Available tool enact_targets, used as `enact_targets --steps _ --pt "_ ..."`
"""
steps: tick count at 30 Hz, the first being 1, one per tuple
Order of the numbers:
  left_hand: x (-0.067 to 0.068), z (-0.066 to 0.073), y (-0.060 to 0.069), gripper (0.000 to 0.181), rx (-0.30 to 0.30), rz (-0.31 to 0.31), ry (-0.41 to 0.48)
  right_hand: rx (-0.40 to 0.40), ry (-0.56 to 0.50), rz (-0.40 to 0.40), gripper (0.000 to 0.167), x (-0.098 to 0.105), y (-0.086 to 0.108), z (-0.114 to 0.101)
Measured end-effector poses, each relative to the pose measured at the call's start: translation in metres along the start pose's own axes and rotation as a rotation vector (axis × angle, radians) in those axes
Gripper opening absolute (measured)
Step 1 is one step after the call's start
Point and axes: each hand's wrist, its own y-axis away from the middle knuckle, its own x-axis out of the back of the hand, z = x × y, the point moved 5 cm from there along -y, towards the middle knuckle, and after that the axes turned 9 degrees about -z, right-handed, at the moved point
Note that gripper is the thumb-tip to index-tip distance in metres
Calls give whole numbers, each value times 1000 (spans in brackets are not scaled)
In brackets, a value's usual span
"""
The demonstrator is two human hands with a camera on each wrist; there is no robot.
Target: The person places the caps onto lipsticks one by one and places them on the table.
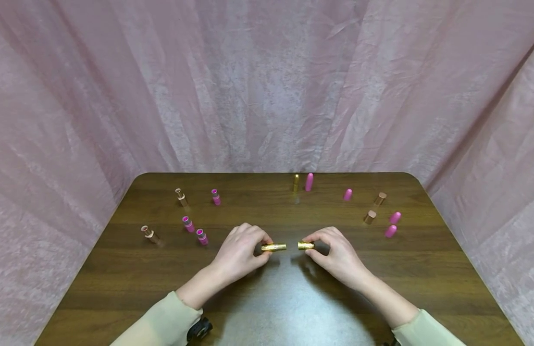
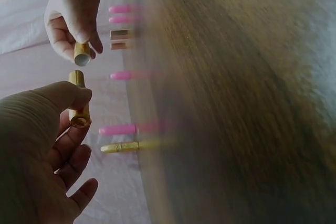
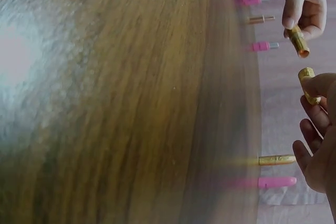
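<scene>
My left hand (image 1: 242, 252) pinches a gold lipstick base (image 1: 274, 247) between thumb and fingers, its narrower end pointing right. Facing it, my right hand (image 1: 339, 257) pinches a gold cap (image 1: 306, 245) with its opening turned left. A small gap separates the two pieces, held above the middle of the table. In the left wrist view the cap (image 2: 82, 54) shows a hollow end, close to the tip of the base (image 2: 79, 114). The right wrist view shows the base (image 3: 298, 41) and the cap (image 3: 308, 85) apart and roughly in line.
On the table (image 1: 267, 206), several open pink tubes (image 1: 188, 224) and two rose-gold ones (image 1: 150, 234) stand left. Pink caps (image 1: 391, 231) and rose-gold caps (image 1: 370, 217) stand right. A closed gold tube (image 1: 296, 182) and a tall pink one (image 1: 309, 182) stand at the back edge, before a pink curtain (image 1: 267, 86).
</scene>
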Motion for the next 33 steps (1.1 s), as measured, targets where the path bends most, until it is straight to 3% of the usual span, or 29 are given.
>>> enact_targets --steps 8,16,22,33 --pt "0 6 -4 19 -35 21 6 9 -16 -7 32 -4 -6 -6" --pt "-3 16 -10 17 -41 -23 25 13 -25 -38 29 -14 -10 -14" --pt "-6 21 -13 16 -64 -22 34 35 -10 -39 28 -17 -11 -18" --pt "-10 20 -11 18 -22 -50 13 68 6 -29 27 -19 -9 -19"
